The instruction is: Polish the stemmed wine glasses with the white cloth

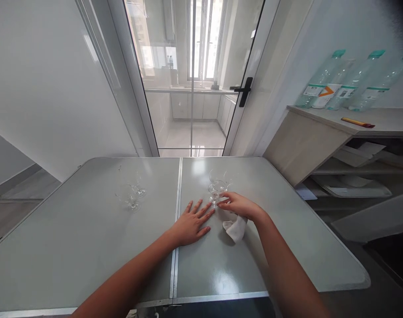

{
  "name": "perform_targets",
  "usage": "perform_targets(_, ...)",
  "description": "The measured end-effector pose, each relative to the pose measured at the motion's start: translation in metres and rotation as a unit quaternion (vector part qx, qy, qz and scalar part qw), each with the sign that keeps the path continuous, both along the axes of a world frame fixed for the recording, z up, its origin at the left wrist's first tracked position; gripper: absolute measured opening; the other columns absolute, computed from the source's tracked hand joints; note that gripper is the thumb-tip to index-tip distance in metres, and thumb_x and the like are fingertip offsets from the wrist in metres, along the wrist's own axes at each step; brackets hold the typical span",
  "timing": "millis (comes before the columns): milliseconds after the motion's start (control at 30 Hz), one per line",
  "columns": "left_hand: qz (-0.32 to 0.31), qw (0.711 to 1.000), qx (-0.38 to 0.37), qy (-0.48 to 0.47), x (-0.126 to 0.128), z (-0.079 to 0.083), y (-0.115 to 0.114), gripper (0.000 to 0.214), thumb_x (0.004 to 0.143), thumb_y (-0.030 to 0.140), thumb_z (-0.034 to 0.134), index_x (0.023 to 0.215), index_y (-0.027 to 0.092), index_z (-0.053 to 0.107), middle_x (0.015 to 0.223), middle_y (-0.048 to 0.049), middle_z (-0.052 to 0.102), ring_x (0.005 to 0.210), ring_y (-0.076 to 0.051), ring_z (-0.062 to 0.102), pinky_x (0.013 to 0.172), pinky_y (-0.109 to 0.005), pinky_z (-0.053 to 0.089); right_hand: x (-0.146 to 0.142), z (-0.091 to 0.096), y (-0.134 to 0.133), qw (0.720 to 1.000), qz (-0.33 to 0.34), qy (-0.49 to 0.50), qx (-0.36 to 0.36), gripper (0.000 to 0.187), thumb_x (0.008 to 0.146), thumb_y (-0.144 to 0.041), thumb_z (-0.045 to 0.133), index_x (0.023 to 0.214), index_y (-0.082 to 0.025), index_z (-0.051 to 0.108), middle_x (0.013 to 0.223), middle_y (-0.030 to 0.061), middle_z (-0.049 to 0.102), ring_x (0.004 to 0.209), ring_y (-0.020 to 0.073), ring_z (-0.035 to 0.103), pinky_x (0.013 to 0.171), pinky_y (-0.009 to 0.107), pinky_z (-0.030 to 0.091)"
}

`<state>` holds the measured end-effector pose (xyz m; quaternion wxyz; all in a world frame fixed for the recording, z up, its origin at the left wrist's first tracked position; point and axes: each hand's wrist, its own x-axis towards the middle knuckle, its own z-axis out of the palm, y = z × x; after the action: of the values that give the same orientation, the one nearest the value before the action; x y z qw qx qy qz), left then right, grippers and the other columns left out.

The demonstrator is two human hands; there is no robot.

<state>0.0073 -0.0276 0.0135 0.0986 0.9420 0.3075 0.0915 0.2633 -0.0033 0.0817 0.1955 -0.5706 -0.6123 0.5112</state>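
My left hand [192, 226] lies flat on the table with its fingers spread, the fingertips close to the foot of a small clear stemmed glass [217, 190]. The thumb and forefinger of my right hand [239, 205] are closed at this upright glass. A crumpled white cloth [236, 229] hangs from under the same palm, held by the curled lower fingers, which are mostly hidden. Just behind stand more clear glasses, faint and overlapping. On the left half of the table are two more stemmed glasses, a nearer glass [132, 198] and a farther glass [140, 187].
The grey-green table [88, 247] has a metal seam [176, 260] down its middle. Beyond its far edge stands a glass door [208, 123] with a black handle [245, 92]. At right, a shelf unit [314, 145] carries several plastic bottles [345, 90] and a yellow-red packet [357, 122].
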Motion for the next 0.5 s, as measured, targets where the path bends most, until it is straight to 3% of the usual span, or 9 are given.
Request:
perform_targets(133, -0.001, 1.000, -0.005, -0.003, -0.001, 0.002, 0.000, 0.066, 0.104, 0.050, 0.041, 0.164, 0.038, 0.015, 0.173, -0.0011, 0.016, 0.159, -0.036, 0.014, 0.125, -0.062, 0.016, 0.001, -0.006, 0.003, 0.999, -0.008, -0.002, 0.041, 0.032, 0.078, -0.028, 0.074, 0.108, -0.020, 0.076, 0.101, 0.0060, 0.080, 0.100, 0.0285, 0.073, 0.086, 0.034, 0.056)
perform_targets(267, -0.003, 1.000, -0.006, -0.012, -0.002, 0.004, -0.001, 0.065, 0.103, 0.049, 0.045, 0.163, 0.034, 0.023, 0.172, -0.0051, 0.021, 0.157, -0.038, 0.018, 0.123, -0.065, 0.020, 0.003, -0.011, 0.005, 0.997, -0.024, -0.025, 0.062, 0.030, 0.077, -0.026, 0.074, 0.107, -0.021, 0.076, 0.101, 0.0060, 0.080, 0.100, 0.0285, 0.073, 0.088, 0.035, 0.056)
perform_targets(367, 0.006, 0.999, 0.008, -0.041, -0.004, 0.009, -0.002, 0.053, 0.104, 0.040, 0.046, 0.156, 0.031, 0.038, 0.169, -0.0079, 0.029, 0.155, -0.036, 0.027, 0.121, -0.064, 0.026, 0.003, -0.013, 0.006, 0.996, -0.029, -0.032, 0.073, 0.032, 0.077, -0.025, 0.074, 0.108, -0.020, 0.076, 0.102, 0.0067, 0.079, 0.102, 0.0285, 0.073, 0.088, 0.034, 0.056)
perform_targets(500, 0.035, 0.994, 0.024, -0.103, -0.007, 0.017, -0.003, 0.038, 0.103, 0.021, 0.046, 0.139, 0.027, 0.056, 0.160, -0.0105, 0.043, 0.141, -0.029, 0.047, 0.115, -0.054, 0.040, 0.003, -0.016, 0.008, 0.996, -0.024, -0.039, 0.074, 0.030, 0.077, -0.025, 0.074, 0.107, -0.020, 0.076, 0.103, 0.0071, 0.079, 0.103, 0.0286, 0.073, 0.088, 0.034, 0.057)
